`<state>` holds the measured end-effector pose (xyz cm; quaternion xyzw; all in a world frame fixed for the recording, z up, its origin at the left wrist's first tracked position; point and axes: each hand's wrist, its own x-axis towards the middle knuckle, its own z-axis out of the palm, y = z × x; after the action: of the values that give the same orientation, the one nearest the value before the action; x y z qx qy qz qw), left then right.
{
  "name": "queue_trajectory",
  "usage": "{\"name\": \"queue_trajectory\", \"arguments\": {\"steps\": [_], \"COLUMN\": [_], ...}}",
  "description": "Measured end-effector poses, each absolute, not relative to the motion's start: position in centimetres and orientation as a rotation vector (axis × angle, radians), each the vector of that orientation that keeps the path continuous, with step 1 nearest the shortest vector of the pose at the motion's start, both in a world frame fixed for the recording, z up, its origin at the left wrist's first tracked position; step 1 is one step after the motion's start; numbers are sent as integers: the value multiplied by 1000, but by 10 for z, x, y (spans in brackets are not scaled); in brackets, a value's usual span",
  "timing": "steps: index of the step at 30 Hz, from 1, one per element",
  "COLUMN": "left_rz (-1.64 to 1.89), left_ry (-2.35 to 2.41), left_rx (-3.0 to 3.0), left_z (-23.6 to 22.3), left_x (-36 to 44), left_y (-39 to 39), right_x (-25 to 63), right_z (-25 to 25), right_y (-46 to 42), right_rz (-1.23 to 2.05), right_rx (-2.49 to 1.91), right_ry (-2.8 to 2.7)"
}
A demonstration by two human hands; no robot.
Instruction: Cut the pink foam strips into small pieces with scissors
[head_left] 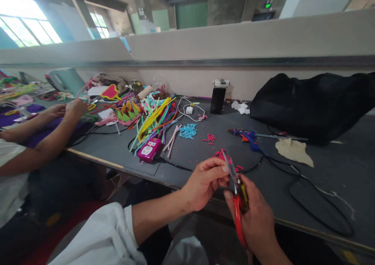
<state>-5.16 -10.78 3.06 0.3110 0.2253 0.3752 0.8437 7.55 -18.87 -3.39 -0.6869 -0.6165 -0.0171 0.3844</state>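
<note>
My right hand (258, 218) is closed round the red and yellow handles of a pair of scissors (236, 187), whose blades point up and away over the table edge. My left hand (205, 183) pinches something small beside the blades; I cannot make out what it is. Just beyond the blades lies a scatter of short pink cut pieces (221, 155) on the dark grey table (322, 167). More pink pieces (209, 138) and a little heap of light blue pieces (188, 131) lie farther back.
A blue glue gun (249, 136) with a black cable (307, 194) lies right of the pieces, a pink power strip (149, 150) and a pile of coloured pipe cleaners (155, 118) to the left. A black bag (310, 105) sits back right, a dark bottle (218, 97) behind. Another person's arms (43, 132) work at far left.
</note>
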Motion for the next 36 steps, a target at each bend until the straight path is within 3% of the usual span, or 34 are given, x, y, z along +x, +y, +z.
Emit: {"name": "queue_trajectory", "arguments": {"steps": [26,36], "left_rz": [774,790], "left_ry": [480,501], "left_rx": [601,599], "left_z": [31,29], "left_x": [-51,-50], "left_y": [-115,-115], "right_x": [73,75], "right_z": [-46,-41], "right_y": [-189,-190], "right_rz": [-156,-42], "right_rx": [-1605,-1629], "right_ry": [-1585,-1575]}}
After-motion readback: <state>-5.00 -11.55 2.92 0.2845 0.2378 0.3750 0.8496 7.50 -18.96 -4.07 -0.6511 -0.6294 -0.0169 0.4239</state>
